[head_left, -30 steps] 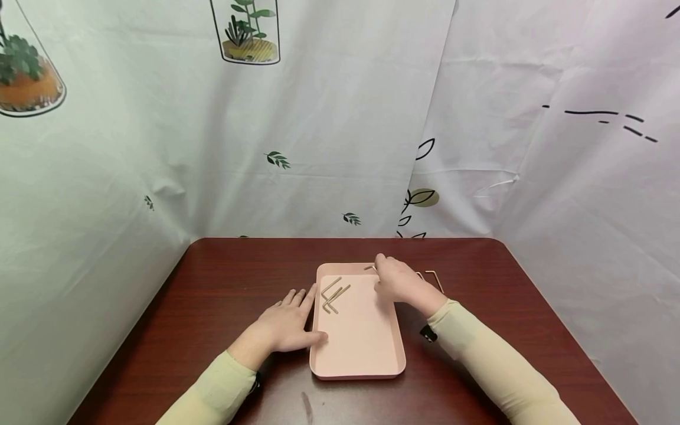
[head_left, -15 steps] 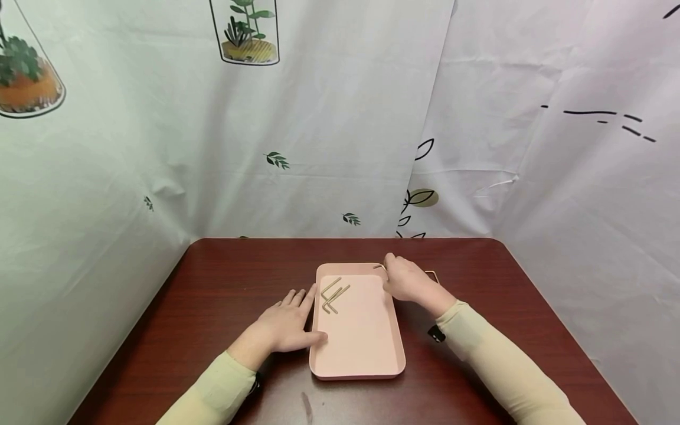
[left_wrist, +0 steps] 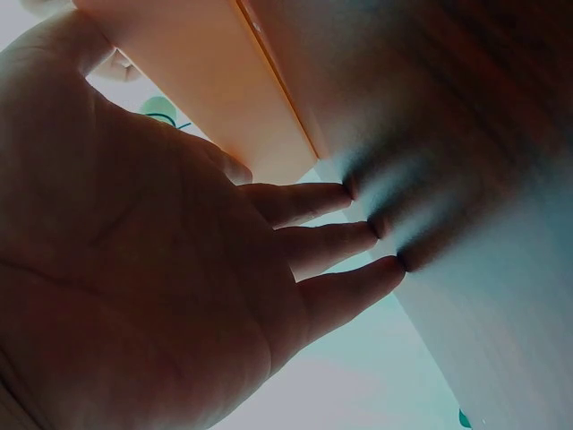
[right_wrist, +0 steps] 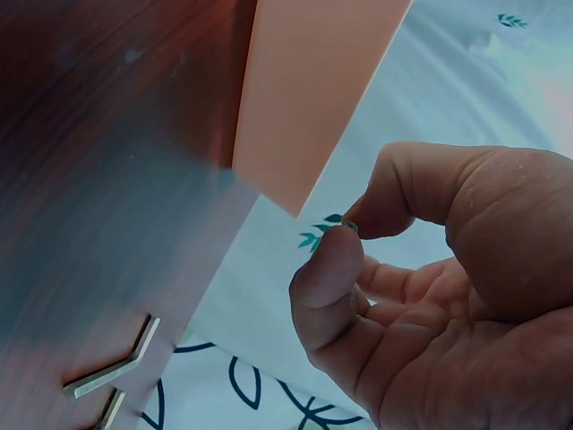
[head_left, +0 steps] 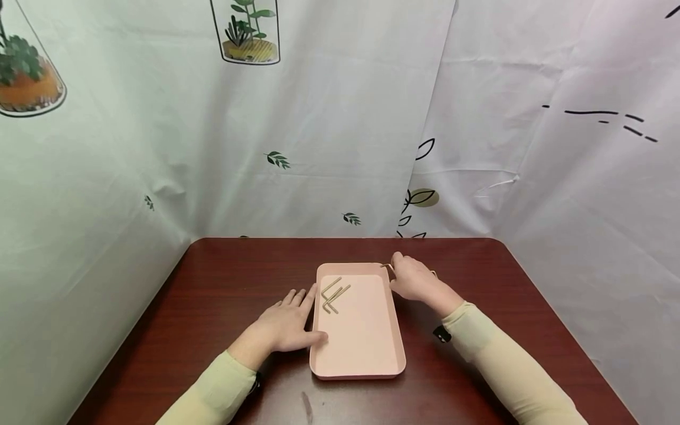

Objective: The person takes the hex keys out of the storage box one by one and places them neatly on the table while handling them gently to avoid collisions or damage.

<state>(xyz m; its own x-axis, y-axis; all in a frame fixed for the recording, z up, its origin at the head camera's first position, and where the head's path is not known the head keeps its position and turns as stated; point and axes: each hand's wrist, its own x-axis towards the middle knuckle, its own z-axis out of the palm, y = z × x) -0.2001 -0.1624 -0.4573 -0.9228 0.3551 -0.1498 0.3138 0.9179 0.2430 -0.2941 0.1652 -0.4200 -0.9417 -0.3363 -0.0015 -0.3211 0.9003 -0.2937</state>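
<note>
Right of middle in the head view, a bent gold metal rod (head_left: 387, 265) is pinched in the right hand (head_left: 417, 279), nearly hiding two gold rods (right_wrist: 106, 373) on the dark red table (head_left: 255, 260). The left hand (head_left: 287, 324), fingers spread, touches a pink tray (head_left: 366, 336) with three rods (head_left: 339, 295).

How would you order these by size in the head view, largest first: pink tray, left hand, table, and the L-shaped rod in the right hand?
1. Table
2. Pink tray
3. Left hand
4. L-shaped rod, partly hidden
</note>
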